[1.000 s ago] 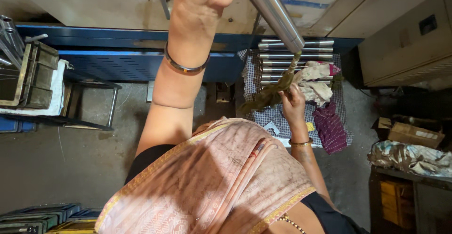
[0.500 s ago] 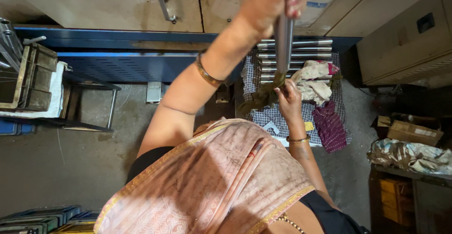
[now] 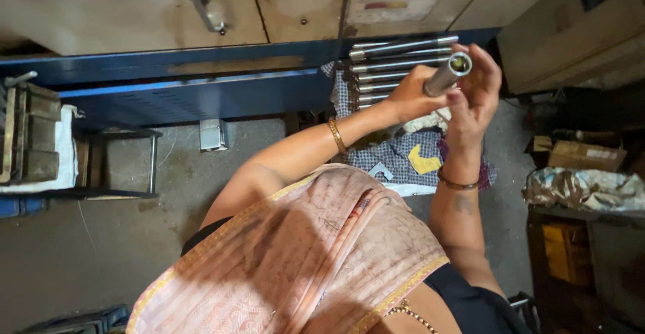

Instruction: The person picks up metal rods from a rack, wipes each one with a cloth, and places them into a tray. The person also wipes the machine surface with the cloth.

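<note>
A short steel tube (image 3: 445, 74) with a hollow end is held up in front of me, over a checked cloth (image 3: 396, 156). My left hand (image 3: 411, 93) grips its lower part from the left. My right hand (image 3: 476, 84) curls its fingers around the tube's open upper end. Both wrists wear bangles. A row of several long steel rods (image 3: 396, 62) lies just behind my hands on the cloth, against a blue machine frame (image 3: 201, 95). A yellow scrap (image 3: 423, 160) and a small pale piece (image 3: 380, 171) rest on the cloth below my hands.
A metal stand (image 3: 124, 162) and a tray on white cloth (image 3: 33, 139) are at the left. At the right are a cardboard box (image 3: 579, 154), a crumpled bag (image 3: 584, 189) and a yellow crate (image 3: 561, 243). Beige machine panels (image 3: 282, 5) rise behind the frame.
My left hand has swung the tube down from overhead to in front of me. My right hand has left the brownish rag and come up to the tube's end.
</note>
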